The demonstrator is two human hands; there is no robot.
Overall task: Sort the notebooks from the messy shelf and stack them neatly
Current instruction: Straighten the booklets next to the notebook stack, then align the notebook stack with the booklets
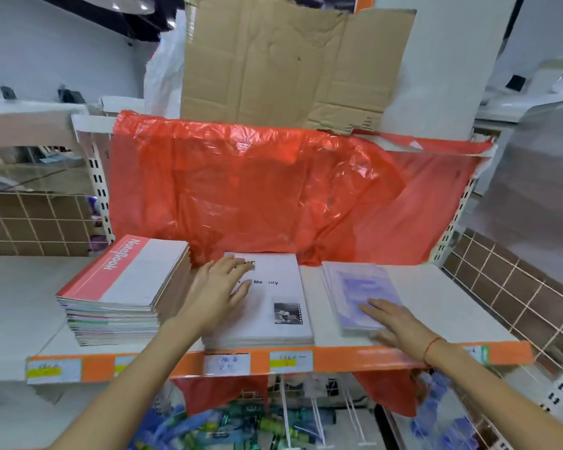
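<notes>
Both hands [223, 282] [394, 321] rest flat on notebook stacks [273, 306].

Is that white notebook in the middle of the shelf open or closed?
Closed. The white notebook lies flat with its printed front cover facing up, and the left hand rests flat on it.

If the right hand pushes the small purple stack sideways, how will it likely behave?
The purple stack looks thin and already fanned, so its glossy covers would probably slide apart. It seems light. The right hand lies flat on top, which may hold it together.
</notes>
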